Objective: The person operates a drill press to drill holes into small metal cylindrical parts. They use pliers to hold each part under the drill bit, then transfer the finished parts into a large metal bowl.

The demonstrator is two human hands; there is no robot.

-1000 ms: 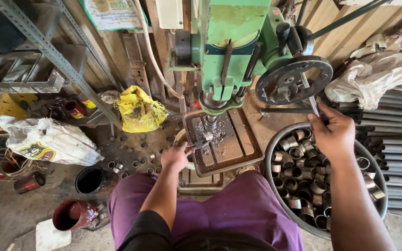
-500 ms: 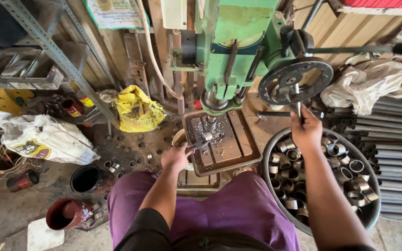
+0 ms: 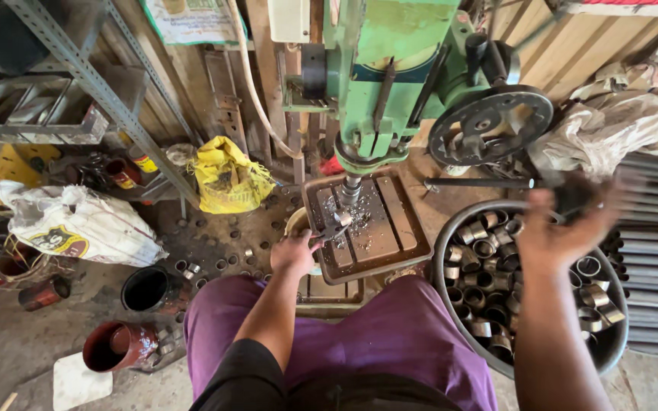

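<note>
Your purple-trousered lap (image 3: 390, 342) fills the bottom of the view, and both forearms reach out from it. Your left hand (image 3: 295, 253) sits at the near left edge of the drill table (image 3: 382, 228), fingers closed around the handle of a small clamping tool (image 3: 330, 230) that pins a short metal ring (image 3: 342, 219) on the table among bright swarf. Your right hand (image 3: 561, 228) is raised above the round metal basin (image 3: 451, 304) at your right knee, blurred, fingers curled about the dark knob of the feed lever (image 3: 481, 183); how firmly it grips I cannot tell. The basin is full of short cut pipe rings (image 3: 489, 293), heaped loosely. The ring being held lies directly under the drill chuck (image 3: 349, 186), which hangs from the green drill press (image 3: 401, 76); its dark spoked handwheel (image 3: 490, 124) sits to the right of the head. To your left on the dirty floor stand a black pot (image 3: 146, 288) and a red one (image 3: 116, 346), with loose rings scattered between them and the table. Farther off lie a white sack (image 3: 70, 224) and a yellow bag (image 3: 226, 175), below a grey angle-iron rack (image 3: 55, 114). At far right, steel pipes (image 3: 656, 228) are stacked under bundled cloth (image 3: 611, 125).
</note>
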